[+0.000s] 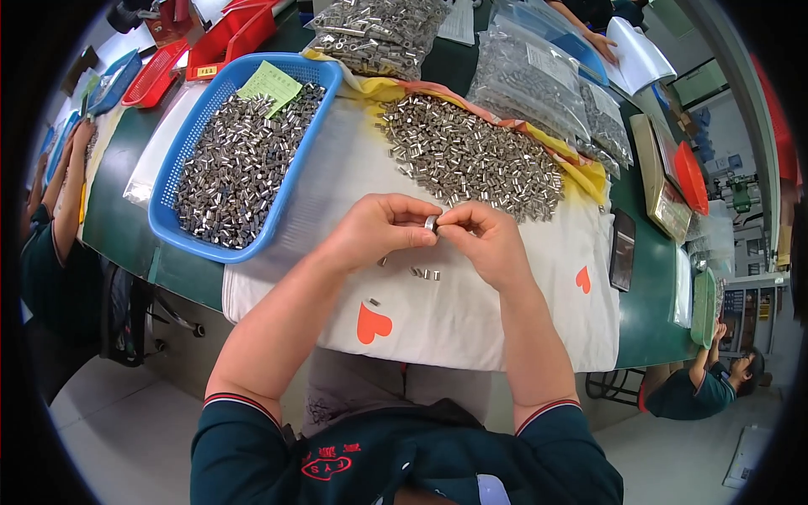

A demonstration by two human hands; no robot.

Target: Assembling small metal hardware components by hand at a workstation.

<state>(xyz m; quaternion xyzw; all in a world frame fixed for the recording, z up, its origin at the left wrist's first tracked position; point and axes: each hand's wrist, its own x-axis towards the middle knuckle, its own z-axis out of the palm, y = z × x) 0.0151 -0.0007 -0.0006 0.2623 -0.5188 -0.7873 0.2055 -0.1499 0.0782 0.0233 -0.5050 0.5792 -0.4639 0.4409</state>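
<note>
A small shiny metal ring (431,224) is between my two hands, over the white cloth. My left hand (383,231) pinches it between thumb and fingers from the left. From the right, the closed fingertips of my right hand (486,237) meet it. Just beyond my hands lies a wide heap of short silvery metal cylinders (475,156). Nearer to me, several loose cylinders (425,273) lie in a short row, and another cylinder (374,301) rests beside a red heart print. The fingers partly hide the ring.
A blue plastic basket (160,206) of similar cylinders and a green paper slip stands at left. Bags of metal parts (374,38) lie at the back. A dark phone (622,251) is at right on the green table (189,282). Other people sit at both sides.
</note>
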